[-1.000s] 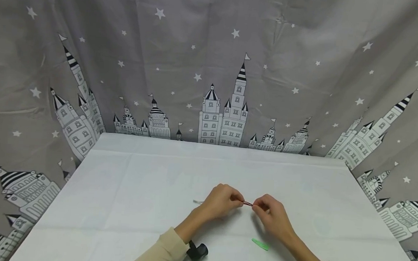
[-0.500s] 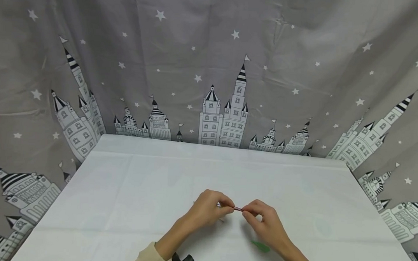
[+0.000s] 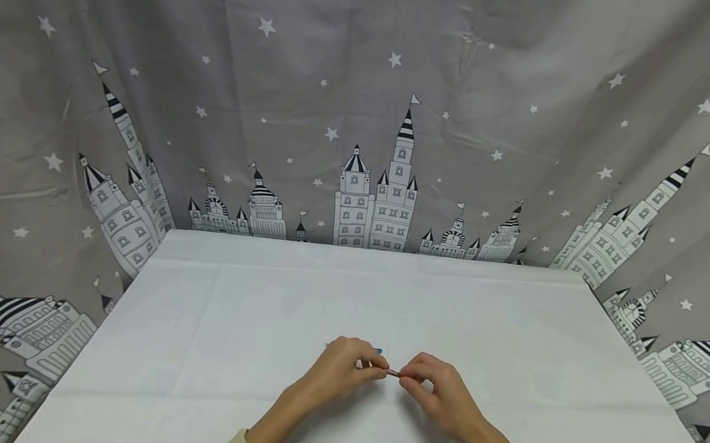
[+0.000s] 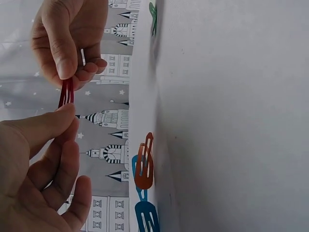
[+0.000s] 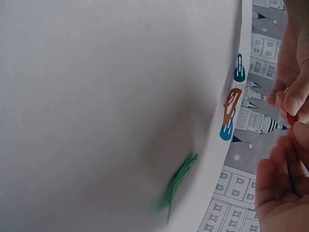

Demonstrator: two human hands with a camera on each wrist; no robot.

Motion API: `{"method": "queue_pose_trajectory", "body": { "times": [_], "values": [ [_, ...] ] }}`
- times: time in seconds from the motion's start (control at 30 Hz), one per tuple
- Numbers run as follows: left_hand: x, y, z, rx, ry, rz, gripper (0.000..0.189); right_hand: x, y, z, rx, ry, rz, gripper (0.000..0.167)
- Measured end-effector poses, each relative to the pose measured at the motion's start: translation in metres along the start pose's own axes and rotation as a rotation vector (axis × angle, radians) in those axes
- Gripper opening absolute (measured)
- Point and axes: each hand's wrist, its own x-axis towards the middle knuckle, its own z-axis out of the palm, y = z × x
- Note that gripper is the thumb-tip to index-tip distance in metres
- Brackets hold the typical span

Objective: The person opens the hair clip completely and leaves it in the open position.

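Note:
A red snap hair clip (image 4: 66, 93) is stretched between my two hands, held over the white table. My left hand (image 3: 339, 371) pinches one end between thumb and index finger, its other fingers loosely bent. At the clip's other end, the thumb and fingertips of my right hand (image 3: 442, 394) pinch it. Only a short dark-red strip shows between the fingertips in the head view. On the table behind my left hand, an orange snap clip (image 4: 144, 182) overlaps a blue clip (image 5: 226, 133), and a second blue clip (image 5: 239, 75) lies beside them.
A green snap clip (image 5: 179, 176) lies on the white tablecloth (image 3: 237, 322) close to my right hand, hidden behind it in the head view. A grey curtain (image 3: 302, 67) printed with castles and stars hangs around the table's back and sides.
Both hands have moved toward the person and slightly left, still holding the red hair clip. A blue clip tip now shows beyond the left hand, while the green clip has become covered.

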Motion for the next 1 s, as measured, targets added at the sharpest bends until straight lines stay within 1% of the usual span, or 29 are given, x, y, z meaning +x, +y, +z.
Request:
{"method": "queue_pose_trajectory", "body": {
  "times": [0.13, 0.3, 0.43, 0.63, 0.8, 1.0],
  "values": [
    [-0.003, 0.0, -0.001, -0.016, -0.006, 0.033, 0.007, -0.001, -0.001, 0.001, 0.003, 0.007, -0.015, 0.009],
    [-0.008, 0.001, 0.0, -0.085, -0.01, 0.036, 0.008, -0.001, -0.003, 0.001, 0.022, 0.019, -0.063, 0.01],
    [-0.011, -0.001, 0.001, -0.124, -0.012, 0.037, 0.008, -0.001, -0.004, 0.003, 0.027, 0.019, -0.124, 0.011],
    [-0.013, -0.001, -0.002, -0.155, -0.065, 0.043, 0.008, -0.002, -0.004, 0.006, 0.008, 0.011, -0.19, 0.015],
    [-0.012, 0.002, -0.006, -0.179, -0.097, 0.061, 0.008, -0.004, -0.005, 0.006, 0.041, 0.027, -0.203, 0.019],
    [-0.013, 0.006, -0.01, -0.201, -0.113, 0.067, 0.009, -0.006, -0.006, 0.006, 0.087, 0.029, -0.172, 0.021]
  ]
}}
